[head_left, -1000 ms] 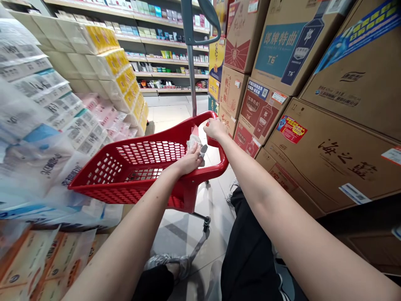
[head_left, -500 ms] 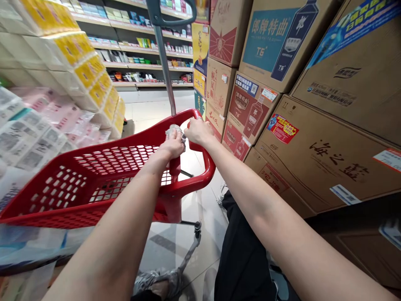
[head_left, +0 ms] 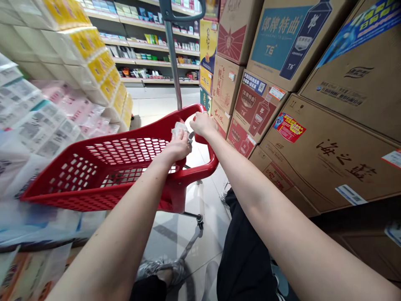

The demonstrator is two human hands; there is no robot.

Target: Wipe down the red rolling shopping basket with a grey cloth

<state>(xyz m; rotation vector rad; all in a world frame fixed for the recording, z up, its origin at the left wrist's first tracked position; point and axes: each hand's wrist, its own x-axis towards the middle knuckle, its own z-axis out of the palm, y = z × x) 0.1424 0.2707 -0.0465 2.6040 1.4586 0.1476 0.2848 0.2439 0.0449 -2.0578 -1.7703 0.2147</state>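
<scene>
A red plastic shopping cart (head_left: 125, 196) stands tilted across the view, with holes in its basket walls. My left hand (head_left: 181, 146) presses a crumpled white wipe (head_left: 179, 128) against the inner end of the cart, by the handle loop. Its fingers are bent over the wipe. Just to the right, my right hand (head_left: 205, 124) is closed round the red loop at the cart's end. A metal pole (head_left: 173, 62) with a grey-blue grip (head_left: 184, 17) rises behind the hands. The undersides of both hands are hidden.
Stacked cardboard cartons (head_left: 338, 154) line the right side closely. Yellow-and-white tissue packs (head_left: 97, 62) and pink plastic packs (head_left: 81, 106) are piled on the left. Shelves of goods (head_left: 147, 46) stand at the back. A caster (head_left: 199, 220) rests on the tiled floor near my feet.
The cart and surroundings have shifted to the right in view, and more of the packs on the left shows. Both hands stay at the cart's handle end, the wipe still under the left.
</scene>
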